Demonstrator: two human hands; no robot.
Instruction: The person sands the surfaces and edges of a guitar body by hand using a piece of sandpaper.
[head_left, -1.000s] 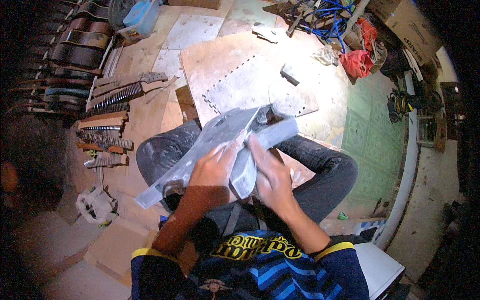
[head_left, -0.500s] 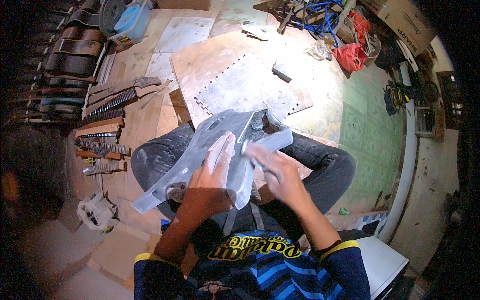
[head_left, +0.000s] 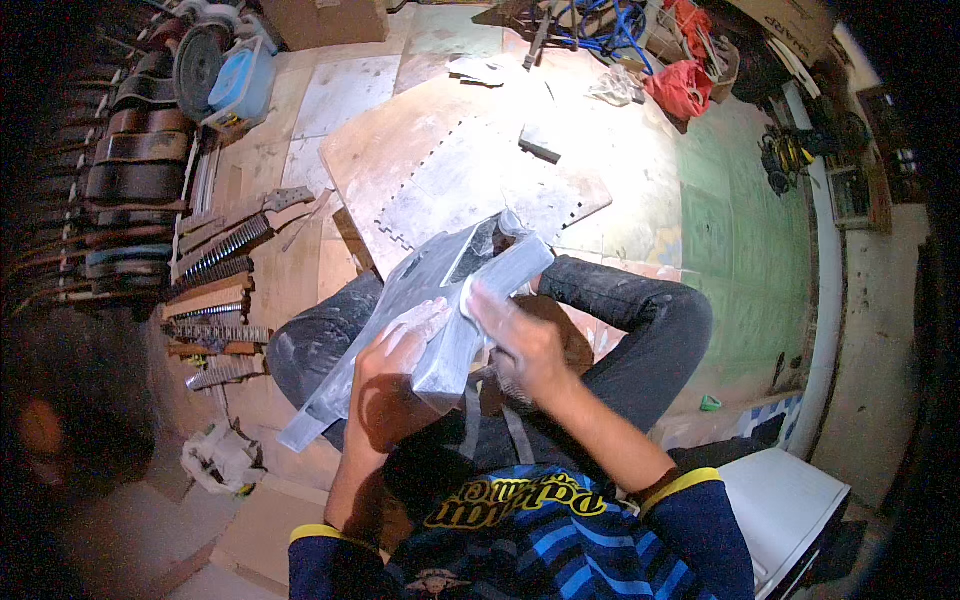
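Observation:
A dusty grey-white electric guitar body lies tilted across my lap, its cut-out end pointing away from me. My left hand grips it, fingers laid along the face and thumb hidden. At the near right edge, in the curved cutaway, my right hand presses with bent, motion-blurred fingers. Under those fingertips shows a small pale piece, possibly folded sandpaper; most of it is covered. White dust coats the fingers of both hands.
A dusty board lies on the floor ahead, with a dark-sided block on it. Guitar necks lie at left beside a row of guitar bodies. Red bags lie far right; a white box stands near right.
The guitar body has tipped, so its right side edge now faces up more. My right hand has moved slightly left along that edge. My left hand has shifted slightly left and nearer.

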